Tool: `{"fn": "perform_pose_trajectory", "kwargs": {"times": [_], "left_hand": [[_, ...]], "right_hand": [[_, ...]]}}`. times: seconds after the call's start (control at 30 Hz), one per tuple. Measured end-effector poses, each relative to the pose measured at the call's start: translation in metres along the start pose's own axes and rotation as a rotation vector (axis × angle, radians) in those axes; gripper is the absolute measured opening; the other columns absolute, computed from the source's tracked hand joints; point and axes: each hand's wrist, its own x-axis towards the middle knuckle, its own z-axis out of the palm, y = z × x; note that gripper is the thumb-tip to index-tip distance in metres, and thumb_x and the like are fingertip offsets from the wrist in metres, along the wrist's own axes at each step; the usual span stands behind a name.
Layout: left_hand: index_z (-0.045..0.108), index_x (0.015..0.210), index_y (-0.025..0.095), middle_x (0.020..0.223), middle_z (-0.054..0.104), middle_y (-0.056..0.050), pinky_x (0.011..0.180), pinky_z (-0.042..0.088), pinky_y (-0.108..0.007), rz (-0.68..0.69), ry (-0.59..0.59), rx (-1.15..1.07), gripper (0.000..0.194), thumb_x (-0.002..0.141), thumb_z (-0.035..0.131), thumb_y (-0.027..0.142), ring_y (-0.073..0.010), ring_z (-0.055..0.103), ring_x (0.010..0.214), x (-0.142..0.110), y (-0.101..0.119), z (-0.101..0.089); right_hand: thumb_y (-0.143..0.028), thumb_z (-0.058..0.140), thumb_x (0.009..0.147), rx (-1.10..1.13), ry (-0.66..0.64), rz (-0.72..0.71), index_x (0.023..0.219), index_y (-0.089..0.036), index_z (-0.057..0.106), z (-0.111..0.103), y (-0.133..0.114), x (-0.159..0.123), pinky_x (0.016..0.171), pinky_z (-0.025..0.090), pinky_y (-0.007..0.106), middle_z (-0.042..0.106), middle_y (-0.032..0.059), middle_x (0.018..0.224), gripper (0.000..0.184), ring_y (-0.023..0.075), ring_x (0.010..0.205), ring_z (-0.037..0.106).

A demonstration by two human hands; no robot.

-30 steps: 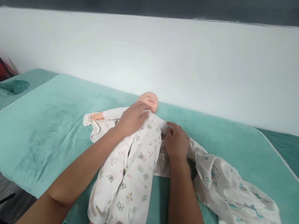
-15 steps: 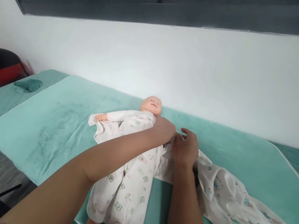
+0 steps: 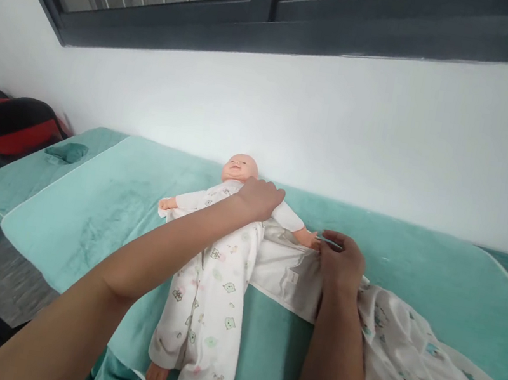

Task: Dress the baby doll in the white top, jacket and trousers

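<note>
A baby doll (image 3: 241, 167) in a white printed outfit lies face up, its arms spread. My left hand (image 3: 262, 201) is curled closed over the doll's upper arm by the shoulder, with the fingertips partly hidden. Beside the doll's outstretched hand, my right hand (image 3: 343, 262) pinches a thin pale-blue edge, which looks like part of the white shirt (image 3: 290, 279). This shirt is spread under the doll's arm, with a small label showing on it. The doll's fingers touch or nearly touch that pinched edge; I cannot tell which.
A teal padded bed (image 3: 87, 208) stands along the white wall (image 3: 388, 134), below a dark window frame (image 3: 165, 18). Crumpled white printed cloth (image 3: 437, 373) lies to the right of my forearm. Black and red chairs (image 3: 18, 127) stand at the left.
My right hand has moved right, away from my left hand, and the doll's bare hand and sleeved arm now show between them. The view has shifted slightly.
</note>
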Motion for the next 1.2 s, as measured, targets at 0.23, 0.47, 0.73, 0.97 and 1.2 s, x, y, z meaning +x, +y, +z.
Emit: {"fn": "perform_pose_trajectory", "kwargs": {"times": [0.23,0.47,0.73,0.97,1.2], "left_hand": [[0.057,0.129,0.015,0.121,0.066,-0.013,0.091,0.047,-0.04,0.008,0.055,-0.069,0.037,0.093,0.057,0.023,-0.0282,0.064,0.111,0.004,0.014,0.023],[0.063,0.127,0.024,0.13,0.069,-0.005,0.099,0.048,-0.035,0.112,0.281,-0.527,0.034,0.102,0.045,0.038,-0.0211,0.065,0.116,-0.031,-0.003,0.046],[0.047,0.146,0.025,0.159,0.042,-0.009,0.123,0.034,-0.039,-0.238,0.58,-1.087,0.06,0.091,0.066,0.04,-0.0239,0.039,0.149,-0.091,-0.037,0.115],[0.057,0.125,0.025,0.153,0.045,-0.009,0.119,0.039,-0.041,-0.237,0.625,-1.116,0.043,0.086,0.071,0.037,-0.0245,0.043,0.144,-0.089,-0.035,0.123],[0.059,0.083,0.023,0.107,0.067,-0.005,0.096,0.051,-0.036,-0.222,0.874,-0.976,0.018,0.088,0.07,0.036,-0.0203,0.062,0.107,-0.09,-0.033,0.128]], "right_hand": [[-0.034,0.069,0.059,0.527,0.17,0.058,0.094,-0.025,0.06,-0.003,0.005,0.007,0.077,0.056,0.042,0.07,0.0067,0.105,0.038,0.0262,0.092,0.068],[-0.033,0.058,0.083,0.165,0.292,-0.376,0.097,-0.019,0.064,0.01,-0.023,-0.02,0.099,0.05,0.044,0.069,0.0115,0.103,0.02,0.0246,0.1,0.065],[-0.05,0.059,0.09,-0.247,-0.374,-0.605,0.114,-0.029,0.063,0.059,-0.044,-0.062,0.12,0.007,0.062,0.059,0.0072,0.142,0.032,0.0304,0.137,0.047],[-0.053,0.068,0.086,-0.25,-0.356,-0.613,0.098,-0.027,0.062,0.062,-0.051,-0.065,0.118,0.014,0.057,0.059,0.0063,0.132,0.029,0.0301,0.13,0.047],[-0.045,0.068,0.087,-0.016,-0.321,-0.722,0.068,-0.024,0.053,0.066,-0.059,-0.076,0.09,0.044,0.041,0.057,0.0038,0.087,0.032,0.0236,0.094,0.052]]}}
